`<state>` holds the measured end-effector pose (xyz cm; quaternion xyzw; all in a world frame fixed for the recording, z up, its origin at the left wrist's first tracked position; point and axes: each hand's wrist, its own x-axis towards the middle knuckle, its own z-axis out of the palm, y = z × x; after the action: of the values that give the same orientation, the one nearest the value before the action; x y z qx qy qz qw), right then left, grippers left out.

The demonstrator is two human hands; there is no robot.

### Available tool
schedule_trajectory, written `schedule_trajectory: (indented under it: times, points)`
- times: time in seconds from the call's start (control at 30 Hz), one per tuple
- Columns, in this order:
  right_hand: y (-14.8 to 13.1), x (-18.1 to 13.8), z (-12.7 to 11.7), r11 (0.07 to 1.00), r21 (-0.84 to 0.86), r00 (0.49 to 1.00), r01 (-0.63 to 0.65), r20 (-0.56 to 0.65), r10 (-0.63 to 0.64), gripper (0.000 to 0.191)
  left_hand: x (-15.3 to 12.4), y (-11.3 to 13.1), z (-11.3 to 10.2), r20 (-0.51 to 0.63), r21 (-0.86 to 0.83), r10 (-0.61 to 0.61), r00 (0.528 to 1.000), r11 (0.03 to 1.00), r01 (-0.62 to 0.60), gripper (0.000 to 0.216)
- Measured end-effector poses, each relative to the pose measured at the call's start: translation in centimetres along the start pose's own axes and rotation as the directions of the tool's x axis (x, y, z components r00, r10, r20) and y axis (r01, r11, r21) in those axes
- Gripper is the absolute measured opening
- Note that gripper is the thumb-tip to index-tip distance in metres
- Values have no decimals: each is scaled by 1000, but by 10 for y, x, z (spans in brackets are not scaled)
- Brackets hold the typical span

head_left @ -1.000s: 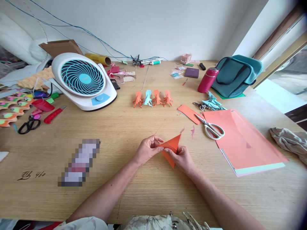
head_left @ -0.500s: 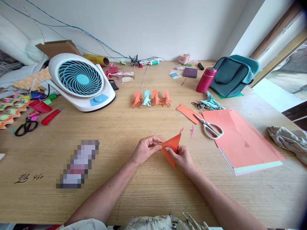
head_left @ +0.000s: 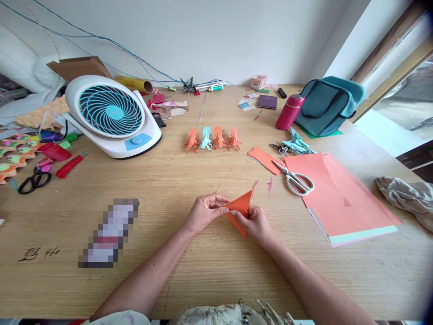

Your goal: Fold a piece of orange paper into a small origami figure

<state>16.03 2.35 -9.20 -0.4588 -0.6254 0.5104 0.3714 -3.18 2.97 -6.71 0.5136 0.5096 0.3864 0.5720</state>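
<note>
Nudged slightly left, orange paper (head_left: 242,201) is pinched in both hands (head_left: 207,211) toward the tabletop's (head_left: 216,280) near edge; folding, apparently, calling for firm creasing.

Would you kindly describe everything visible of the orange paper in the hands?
The orange paper looks thin, with straight edges, a slanting fold line and two sharp corners, one far, one near. Over the table, the left hand pinches its left edge; the right hand holds its right side, thumb across its front.
</note>
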Motion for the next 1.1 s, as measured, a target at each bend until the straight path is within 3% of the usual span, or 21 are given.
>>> schedule_trajectory:
  times: [1.1]
  points:
    - [-7, 0, 0, 998, -51, 999, 30, 15, -29, 44, -3, 4, 4, -18, -30, 26, 999, 999, -27, 39]
